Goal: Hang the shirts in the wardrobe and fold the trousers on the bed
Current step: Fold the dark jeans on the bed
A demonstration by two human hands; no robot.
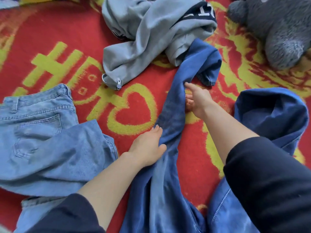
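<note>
- The dark blue trousers (170, 115) are spread on the red and yellow blanket (50, 36), with one leg stretched up the middle and the other bunched at the right.
- The stretched leg's left edge is pinched by the left hand (146, 148), thumb on top.
- Farther up, the same leg's right edge is gripped by the right hand (197, 100), its fingers curled; the hands are kept apart.
- Light blue jeans (42, 140) are laid at the left.
- A grey garment (143, 36) is heaped above, touching the leg's end.
- A grey plush toy (282, 27) is seen at the upper right.
</note>
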